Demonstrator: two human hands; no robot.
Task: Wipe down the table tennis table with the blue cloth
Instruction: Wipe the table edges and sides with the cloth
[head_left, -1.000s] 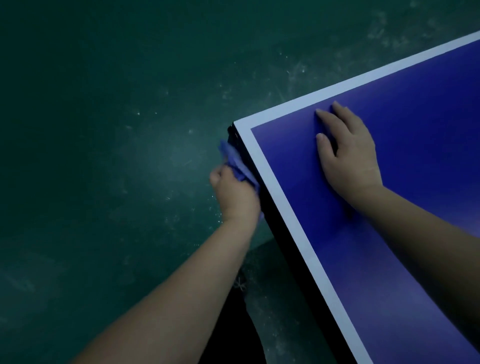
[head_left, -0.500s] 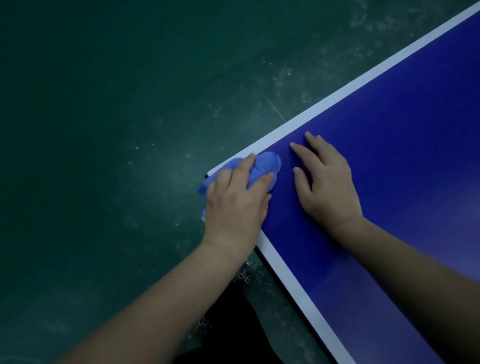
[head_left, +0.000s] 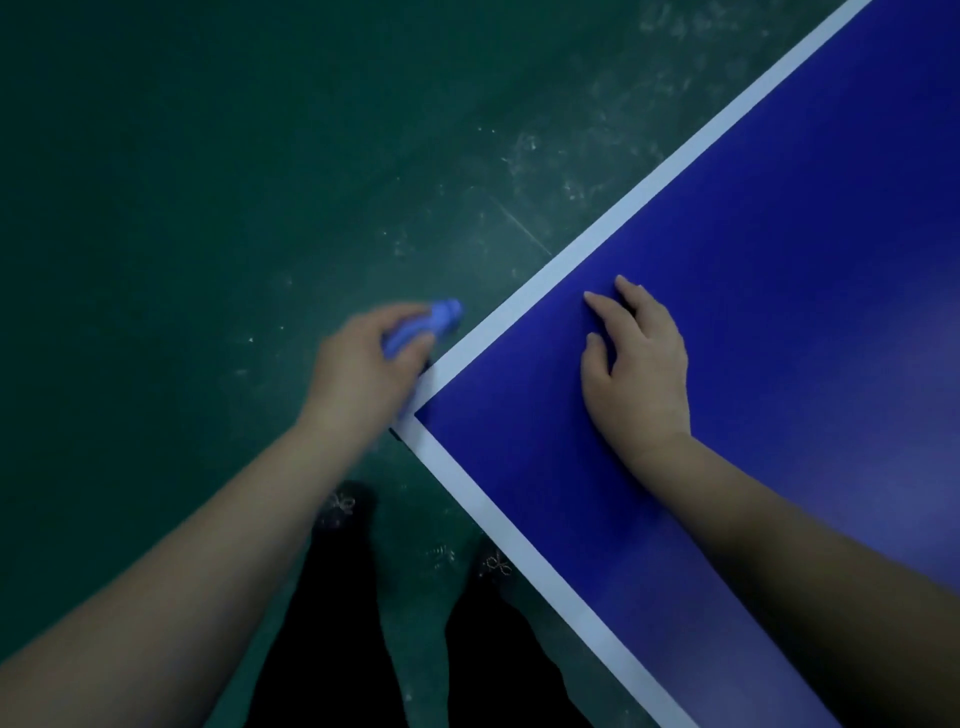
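My left hand (head_left: 363, 366) grips the bunched blue cloth (head_left: 434, 322) just beside the table tennis table's (head_left: 779, 234) corner, at nine o'clock from my right hand (head_left: 641, 374), whose relaxed fingers rest flat on the blue top.

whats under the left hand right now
The blue cloth, gripped by the left hand, its end poking out beside the corner of the table tennis table. Most of the cloth is covered by the hand, so whether it touches the edge cannot be told.
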